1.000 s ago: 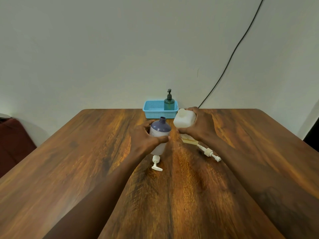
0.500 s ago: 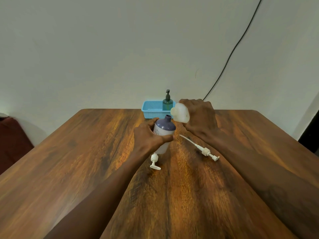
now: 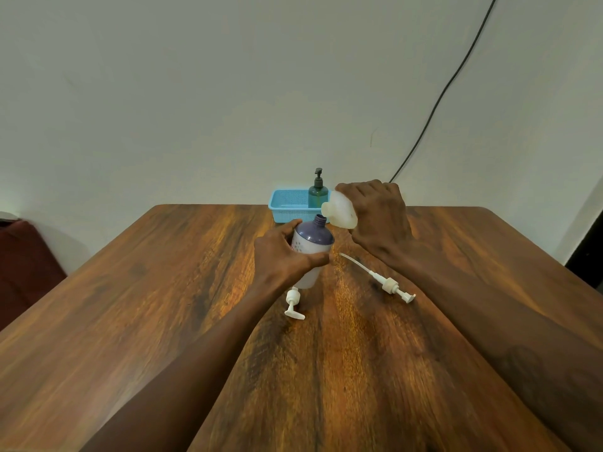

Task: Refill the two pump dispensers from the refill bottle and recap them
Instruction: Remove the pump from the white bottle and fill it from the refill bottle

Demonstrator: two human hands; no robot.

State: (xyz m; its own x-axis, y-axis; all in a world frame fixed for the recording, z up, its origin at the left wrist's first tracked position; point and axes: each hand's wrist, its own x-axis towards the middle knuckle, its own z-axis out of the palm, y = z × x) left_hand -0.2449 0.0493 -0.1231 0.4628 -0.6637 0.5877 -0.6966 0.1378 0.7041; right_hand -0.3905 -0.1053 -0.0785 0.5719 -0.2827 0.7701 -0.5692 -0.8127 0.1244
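My left hand (image 3: 282, 256) grips an uncapped dispenser bottle (image 3: 311, 243) with a purple shoulder and white body, standing on the wooden table (image 3: 163, 305). Above and to its right, my right hand (image 3: 378, 216) holds a translucent white refill bottle (image 3: 339, 210) tipped on its side, its mouth right at the dispenser's open neck. Two white pump heads lie loose on the table: one (image 3: 293, 303) in front of the dispenser, another with a long tube (image 3: 388, 283) to the right. A green pump dispenser (image 3: 317, 192), capped, stands in the blue basket (image 3: 287, 207).
The blue basket sits at the table's far edge against a pale wall. A black cable (image 3: 440, 99) runs diagonally up the wall at right. A dark red seat (image 3: 23, 265) shows at far left.
My right hand lifted the white refill bottle off the table and tipped it toward the purple dispenser's neck. The left hand kept its grip on the dispenser.
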